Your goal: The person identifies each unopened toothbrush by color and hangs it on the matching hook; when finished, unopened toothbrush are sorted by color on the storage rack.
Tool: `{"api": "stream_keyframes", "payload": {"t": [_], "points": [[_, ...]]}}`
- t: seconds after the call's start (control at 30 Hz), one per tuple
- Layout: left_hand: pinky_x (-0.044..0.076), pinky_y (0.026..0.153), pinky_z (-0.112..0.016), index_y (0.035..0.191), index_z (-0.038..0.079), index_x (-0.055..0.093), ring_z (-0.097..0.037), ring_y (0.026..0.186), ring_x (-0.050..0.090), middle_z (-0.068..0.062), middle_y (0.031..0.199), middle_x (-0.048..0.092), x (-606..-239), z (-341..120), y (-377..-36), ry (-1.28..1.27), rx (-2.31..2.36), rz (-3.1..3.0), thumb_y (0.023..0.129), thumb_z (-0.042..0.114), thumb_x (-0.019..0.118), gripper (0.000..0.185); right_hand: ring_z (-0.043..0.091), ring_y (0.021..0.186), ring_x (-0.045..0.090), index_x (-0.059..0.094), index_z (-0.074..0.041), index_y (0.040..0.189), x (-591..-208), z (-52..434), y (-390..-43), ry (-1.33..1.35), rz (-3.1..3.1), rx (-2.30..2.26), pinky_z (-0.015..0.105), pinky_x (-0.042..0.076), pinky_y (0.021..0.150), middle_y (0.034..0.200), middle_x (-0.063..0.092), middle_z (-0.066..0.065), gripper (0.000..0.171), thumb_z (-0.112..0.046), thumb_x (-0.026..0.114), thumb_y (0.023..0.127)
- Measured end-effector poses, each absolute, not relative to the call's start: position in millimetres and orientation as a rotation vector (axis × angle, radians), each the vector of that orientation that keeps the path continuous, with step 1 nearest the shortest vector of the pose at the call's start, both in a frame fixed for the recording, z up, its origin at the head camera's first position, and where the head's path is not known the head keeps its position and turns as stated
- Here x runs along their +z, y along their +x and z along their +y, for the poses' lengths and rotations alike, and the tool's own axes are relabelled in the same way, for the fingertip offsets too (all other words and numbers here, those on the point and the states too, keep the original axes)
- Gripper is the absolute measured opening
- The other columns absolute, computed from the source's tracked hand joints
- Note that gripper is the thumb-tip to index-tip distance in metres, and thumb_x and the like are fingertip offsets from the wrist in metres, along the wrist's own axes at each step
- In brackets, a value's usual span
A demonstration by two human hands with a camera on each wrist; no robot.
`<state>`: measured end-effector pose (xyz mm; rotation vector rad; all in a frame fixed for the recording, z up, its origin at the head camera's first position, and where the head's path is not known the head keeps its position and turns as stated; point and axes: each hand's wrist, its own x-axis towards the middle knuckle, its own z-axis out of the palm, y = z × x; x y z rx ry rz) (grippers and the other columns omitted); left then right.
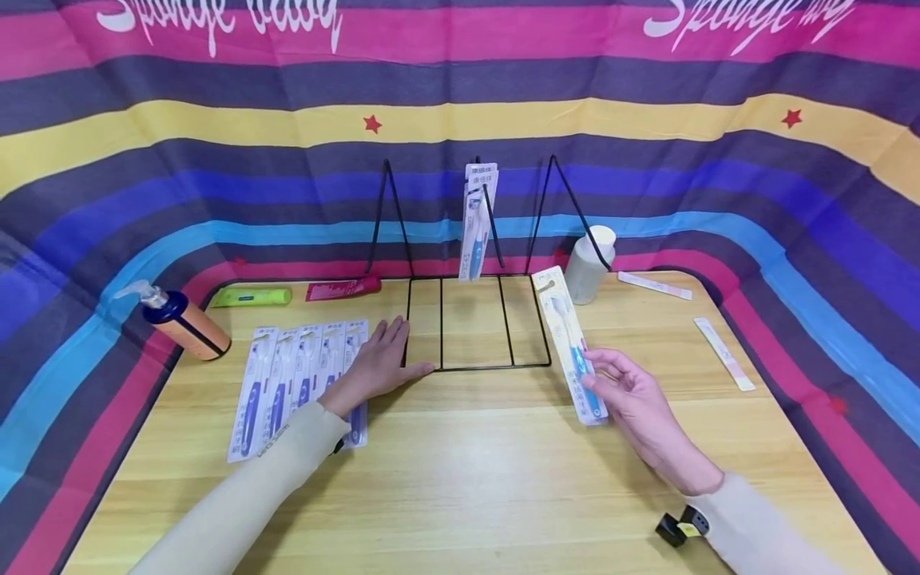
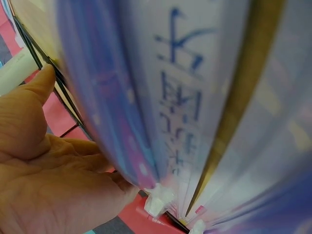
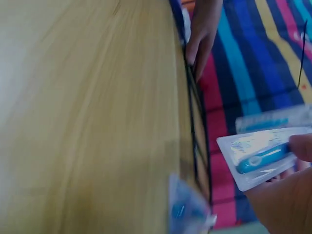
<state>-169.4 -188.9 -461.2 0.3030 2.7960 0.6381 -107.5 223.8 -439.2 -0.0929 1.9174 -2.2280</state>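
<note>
Nearest, the right hand (image 1: 636, 399) pinched a packaged toothbrush (image 1: 571, 351) just right of the black wire rack (image 1: 474, 323). Flat with straight fingers, the left hand (image 1: 381, 363) pressed the rack's front-left corner, beside a row of toothbrush packs (image 1: 298, 375).

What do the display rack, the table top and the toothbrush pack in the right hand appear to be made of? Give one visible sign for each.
Display rack: probably metal wire, black coated; thin, straight rods.
Table top: wood or wood-look laminate; pale grain lines, low sheen.
Toothbrush pack, held by the right hand: likely clear glossy plastic blister on a printed card; it catches highlights.
</note>
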Motion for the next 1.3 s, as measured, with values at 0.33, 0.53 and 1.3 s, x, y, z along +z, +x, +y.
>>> {"api": "stream_keyframes", "payload": {"t": [0.33, 0.53, 1.3], "points": [[0.014, 0.128, -0.068, 0.17, -0.007, 0.018, -0.05, 0.163, 0.004, -0.026, 0.178, 0.01, -460.6, -188.8, -169.7, 0.297, 0.62, 2.802, 0.106, 0.057, 0.065, 0.102, 0.017, 0.119, 0.067, 0.069, -0.007, 0.127, -420.2, 166.4, -116.2, -0.478, 1.845, -2.532, 0.03, 0.056, 0.102, 0.129, 0.071, 0.005, 0.032, 0.014, 0.06, 0.104], [0.014, 0.128, -0.068, 0.17, -0.007, 0.018, -0.049, 0.163, 0.003, -0.026, 0.178, 0.01, -461.5, -187.8, -169.8, 0.306, 0.632, 2.795, 0.106, 0.057, 0.065, 0.102, 0.018, 0.111, 0.069, 0.072, -0.009, 0.12, -417.5, 148.5, -121.4, -0.545, 1.896, -2.493, 0.031, 0.059, 0.095, 0.121, 0.073, 0.008, 0.031, 0.015, 0.062, 0.103], [0.015, 0.128, -0.068, 0.168, -0.01, 0.021, -0.053, 0.162, 0.008, -0.029, 0.177, 0.014, -461.3, -189.9, -169.9, 0.338, 0.601, 2.829, 0.107, 0.057, 0.065, 0.101, 0.022, 0.117, 0.07, 0.071, 0.002, 0.125, -424.0, 87.0, -194.1, -0.44, 2.029, -2.469, 0.033, 0.057, 0.103, 0.121, 0.076, 0.008, 0.026, -0.004, 0.078, 0.101]]}}
